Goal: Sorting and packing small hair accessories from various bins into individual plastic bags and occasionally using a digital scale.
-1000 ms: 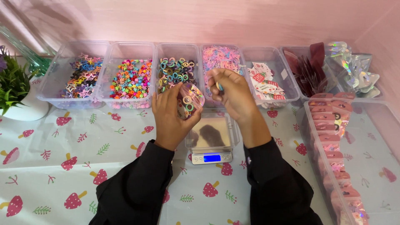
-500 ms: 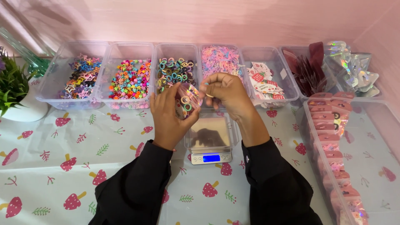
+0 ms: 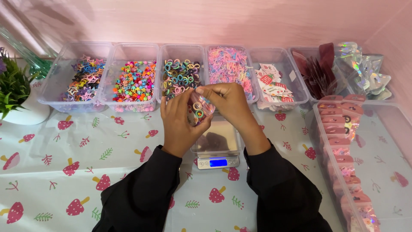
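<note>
Head view: the left hand (image 3: 179, 124) cups a small clear pouch (image 3: 198, 108) with an iridescent sheen, its fingers curled round the pouch's left side and back so that the mouth faces up. The pouch already holds several small hair ties (image 3: 198, 112) in yellow, green and blue. The right hand (image 3: 227, 103) has its thumb and fingertips pressed together at the top edge of the pouch, pinching either the rim or a tie being fed in; which of the two cannot be told, since the knuckles hide the tips.

To do this well, the left hand should keep the pouch upright and steady while the right works at the opening, with the mouth held wide enough that nothing catches on the rim, and both hands staying over the scale so any dropped tie is easy to recover.

The pouch sits in the air between the two hands, above the far edge of the small digital scale (image 3: 216, 144), which stands on the mushroom-print tablecloth (image 3: 86, 172). Just beyond the hands, along the table's far edge, is the clear bin of coloured hair ties (image 3: 180, 73), with a bin of pastel elastic bands (image 3: 229, 64) beside it to the right.
</note>
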